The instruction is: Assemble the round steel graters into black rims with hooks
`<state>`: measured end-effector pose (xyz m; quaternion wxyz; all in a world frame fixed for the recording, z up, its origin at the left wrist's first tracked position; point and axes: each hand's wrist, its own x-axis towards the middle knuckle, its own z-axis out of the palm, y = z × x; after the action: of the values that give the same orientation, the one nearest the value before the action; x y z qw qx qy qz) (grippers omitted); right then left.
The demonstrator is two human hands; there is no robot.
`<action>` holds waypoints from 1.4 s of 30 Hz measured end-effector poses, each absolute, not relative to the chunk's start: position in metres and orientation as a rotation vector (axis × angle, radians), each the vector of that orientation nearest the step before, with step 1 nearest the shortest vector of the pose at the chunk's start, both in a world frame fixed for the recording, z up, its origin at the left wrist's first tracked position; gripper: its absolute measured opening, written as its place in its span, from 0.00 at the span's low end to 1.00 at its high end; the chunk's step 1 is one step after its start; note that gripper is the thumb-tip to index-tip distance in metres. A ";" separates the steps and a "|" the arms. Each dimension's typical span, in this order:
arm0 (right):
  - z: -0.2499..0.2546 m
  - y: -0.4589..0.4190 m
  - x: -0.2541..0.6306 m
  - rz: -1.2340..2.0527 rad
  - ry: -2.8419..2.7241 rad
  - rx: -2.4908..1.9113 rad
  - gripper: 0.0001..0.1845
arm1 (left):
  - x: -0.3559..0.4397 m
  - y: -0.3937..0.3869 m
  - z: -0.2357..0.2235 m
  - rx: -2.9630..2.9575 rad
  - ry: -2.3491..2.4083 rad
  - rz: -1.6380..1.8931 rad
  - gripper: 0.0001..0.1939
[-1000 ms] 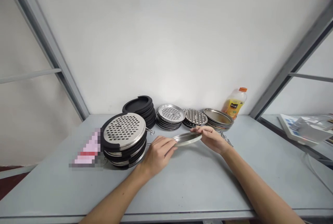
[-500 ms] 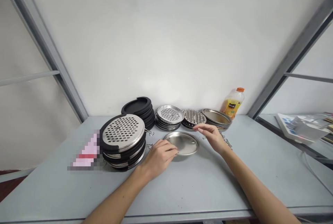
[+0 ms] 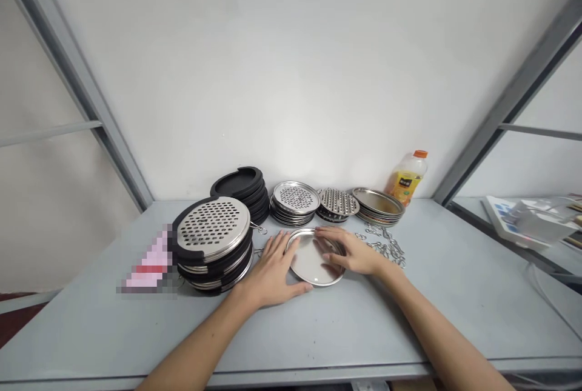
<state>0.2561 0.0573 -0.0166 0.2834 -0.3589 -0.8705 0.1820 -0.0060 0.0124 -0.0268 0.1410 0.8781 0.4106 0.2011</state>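
A shallow round metal plate (image 3: 313,264) lies between my hands on the grey table. My left hand (image 3: 271,273) rests at its left rim, fingers spread and thumb reaching toward the near edge. Over the far right rim lies my right hand (image 3: 352,250), its fingers stretched out and its thumb above the plate's inner surface. Neither hand is wrapped round the plate. Left of my left hand stands a stack of perforated metal grater discs in black holders (image 3: 213,230). Loose metal hooks (image 3: 386,248) lie beyond my right hand.
Along the wall stand black ring holders (image 3: 239,185), a stack of perforated discs (image 3: 295,198), coarser grater discs (image 3: 339,203), stacked plain plates (image 3: 378,202) and a bottle (image 3: 407,180) with an orange cap. A pixelated pink item (image 3: 152,260) lies left. Metal posts frame both sides.
The plate has come down flatter onto the table, slightly nearer me. My left hand has spread its fingers, and my right hand has moved left and down onto the plate's rim.
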 end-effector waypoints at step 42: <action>-0.026 0.074 0.283 -0.445 -1.946 -1.359 0.13 | -0.006 0.009 -0.006 2.466 1.171 0.736 0.31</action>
<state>0.2834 0.0741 -0.0255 0.3553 -0.5262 -0.7532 -0.1722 -0.0065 0.0089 -0.0064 0.1566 0.8614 0.4091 0.2572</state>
